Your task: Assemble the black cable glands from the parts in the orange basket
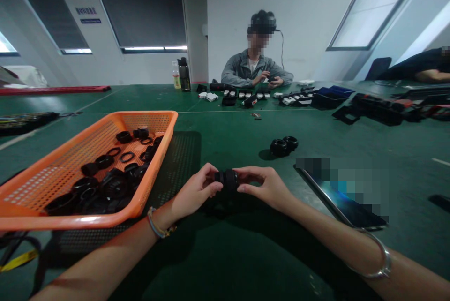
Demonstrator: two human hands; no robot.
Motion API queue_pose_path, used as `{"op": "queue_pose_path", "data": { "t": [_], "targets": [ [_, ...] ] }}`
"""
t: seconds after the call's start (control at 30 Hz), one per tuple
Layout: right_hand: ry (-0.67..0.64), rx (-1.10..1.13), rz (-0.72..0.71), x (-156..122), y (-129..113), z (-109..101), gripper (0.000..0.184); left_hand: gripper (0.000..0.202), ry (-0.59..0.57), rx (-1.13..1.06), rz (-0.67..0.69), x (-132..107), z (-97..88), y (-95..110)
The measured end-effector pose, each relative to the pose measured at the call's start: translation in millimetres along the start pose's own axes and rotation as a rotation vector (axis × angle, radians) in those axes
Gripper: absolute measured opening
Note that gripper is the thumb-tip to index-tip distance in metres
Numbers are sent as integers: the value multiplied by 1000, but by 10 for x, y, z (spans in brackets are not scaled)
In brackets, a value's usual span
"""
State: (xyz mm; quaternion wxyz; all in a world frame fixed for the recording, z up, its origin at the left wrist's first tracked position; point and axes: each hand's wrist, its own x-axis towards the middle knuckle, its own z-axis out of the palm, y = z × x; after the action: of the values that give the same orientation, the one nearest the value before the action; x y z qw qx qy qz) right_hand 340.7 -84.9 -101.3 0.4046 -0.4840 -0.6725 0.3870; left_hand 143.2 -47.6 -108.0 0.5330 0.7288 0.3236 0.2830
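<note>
My left hand (195,191) and my right hand (265,186) meet over the green table (228,254), both pinched on one small black round part (228,179) held between their fingertips. The left fingers grip its left end, the right fingers its right end. An orange mesh basket (160,148) with several black rings and round parts stands just left of my left hand. Two black round parts (284,145) lie together on the table beyond my right hand.
A phone (346,205) lies flat right of my right forearm. A person in a grey jacket (256,69) sits at the far side with small white and black parts (246,97) before them. Dark trays and tools (372,104) lie at the far right, a bottle (183,75) at the back.
</note>
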Motion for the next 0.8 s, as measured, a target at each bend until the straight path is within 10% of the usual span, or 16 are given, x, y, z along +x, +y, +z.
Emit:
{"op": "queue_pose_path", "data": {
  "t": [0.8],
  "targets": [
    [29,38,1,7,10,20,38,15,-1,-8,7,13,4,-17]
  ]
}}
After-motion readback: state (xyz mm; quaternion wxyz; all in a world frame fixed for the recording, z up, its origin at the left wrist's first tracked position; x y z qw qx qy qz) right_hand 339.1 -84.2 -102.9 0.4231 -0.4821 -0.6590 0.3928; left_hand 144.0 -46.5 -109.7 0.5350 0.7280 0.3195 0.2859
